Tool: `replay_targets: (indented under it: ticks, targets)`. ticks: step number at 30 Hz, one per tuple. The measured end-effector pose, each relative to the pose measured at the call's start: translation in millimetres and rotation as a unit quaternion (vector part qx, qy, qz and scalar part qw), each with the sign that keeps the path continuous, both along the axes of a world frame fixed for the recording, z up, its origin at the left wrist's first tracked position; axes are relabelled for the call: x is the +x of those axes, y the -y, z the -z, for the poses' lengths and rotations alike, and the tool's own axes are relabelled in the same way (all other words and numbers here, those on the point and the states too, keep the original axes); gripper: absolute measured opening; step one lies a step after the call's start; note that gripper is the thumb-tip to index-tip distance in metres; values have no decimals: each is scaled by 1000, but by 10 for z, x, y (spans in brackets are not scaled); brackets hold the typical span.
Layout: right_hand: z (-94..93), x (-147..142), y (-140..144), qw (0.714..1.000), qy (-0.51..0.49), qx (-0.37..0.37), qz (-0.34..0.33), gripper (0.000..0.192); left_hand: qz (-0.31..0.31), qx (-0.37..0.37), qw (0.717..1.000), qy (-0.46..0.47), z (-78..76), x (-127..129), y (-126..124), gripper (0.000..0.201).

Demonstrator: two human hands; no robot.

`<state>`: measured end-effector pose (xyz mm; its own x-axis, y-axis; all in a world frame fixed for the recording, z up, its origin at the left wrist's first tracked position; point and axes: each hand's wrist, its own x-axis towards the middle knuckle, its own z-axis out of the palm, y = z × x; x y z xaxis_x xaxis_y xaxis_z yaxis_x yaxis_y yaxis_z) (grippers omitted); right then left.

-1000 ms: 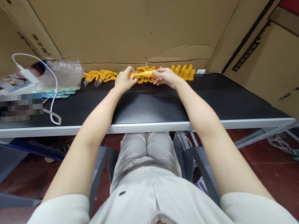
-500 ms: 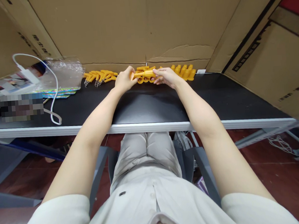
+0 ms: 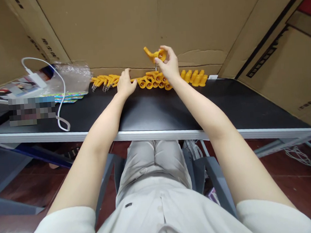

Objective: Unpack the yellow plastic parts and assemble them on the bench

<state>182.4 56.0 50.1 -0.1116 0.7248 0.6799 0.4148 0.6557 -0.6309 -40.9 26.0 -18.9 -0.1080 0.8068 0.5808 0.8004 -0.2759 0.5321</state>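
Right hand [image 3: 170, 65] lifted at upper centre of frame, fingers pinched on one yellow piece [image 3: 155, 55] above row of yellow pieces [image 3: 155, 81]. Left hand [image 3: 125, 83] flat, open, resting beside row on black table [image 3: 149, 109]. Likely sorting step; next calls for careful placing.

toy row [image 3: 153, 83] on table [image 3: 155, 113], cable [image 3: 60, 102] left, cardboard [image 3: 110, 26] behind

Two hands [image 3: 126, 83], one raised yellow piece [image 3: 154, 54], three yellow heaps on one black table [image 3: 155, 109].

yellow-orange whistle [image 3: 154, 54], matching row [image 3: 152, 82]; black table [image 3: 155, 109]; white cable [image 3: 60, 102].
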Motion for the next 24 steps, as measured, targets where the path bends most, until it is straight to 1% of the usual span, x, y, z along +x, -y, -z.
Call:
replay_targets:
  ticks: [2,3,5,6,8,9,10,11,15,18,22,24]
  targets:
    - [2,-111,14,995,85,36,31,53,-50,-35,998,-10,-30,-33,60,64]
    - [11,-161,46,990,130,43,46,54,-73,-56,996,-18,-49,-47,95,64]
    - [41,-239,141,968,238,26,72,57,-111,-101,988,-36,-83,-78,162,65]
    - [62,-267,193,949,305,3,82,58,-124,-124,984,-44,-93,-98,188,66]
    - [114,-300,282,896,430,-41,99,59,-143,-164,974,-55,-97,-154,220,67]
    - [141,-310,313,873,473,-54,109,60,-150,-183,970,-56,-90,-186,227,68]
    - [166,-318,336,857,499,-58,116,61,-151,-198,967,-56,-78,-220,229,69]
    - [187,-324,349,850,509,-57,123,62,-147,-208,965,-55,-63,-252,229,71]
    - [213,-356,359,848,510,-66,129,66,-125,-242,961,-53,-16,-332,233,76]
    - [197,-375,362,848,508,-67,133,64,-147,-261,953,-47,-10,-340,245,75]
    - [189,-383,377,851,503,-70,136,63,-158,-235,958,-37,-24,-327,262,70]
    - [197,-382,377,852,501,-71,137,64,-176,-222,958,-39,-30,-323,266,69]
